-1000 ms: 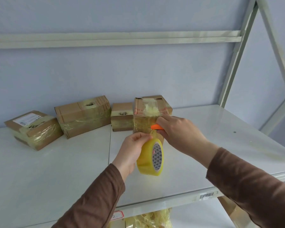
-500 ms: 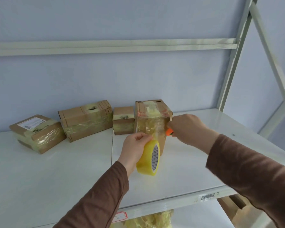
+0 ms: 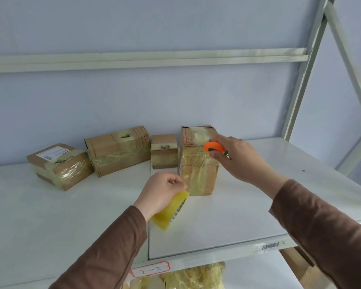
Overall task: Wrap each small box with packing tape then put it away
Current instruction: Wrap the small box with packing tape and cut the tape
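A tall cardboard box (image 3: pixel 198 163), banded in crinkled yellowish tape, stands on the smooth white shelf (image 3: pixel 248 205). Left hand (image 3: pixel 161 191) fingers curl around the glossy tape roll (image 3: pixel 171 212); right hand (image 3: pixel 236 157) pinches a rounded orange cutter (image 3: pixel 214 147).

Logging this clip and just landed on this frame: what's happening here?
A person is taping small boxes at a white shelf. The left hand grips a yellow tape roll just in front of an upright box that already has tape around it. The right hand holds an orange cutter against the box's upper right side. Three more taped boxes sit to the left along the wall.
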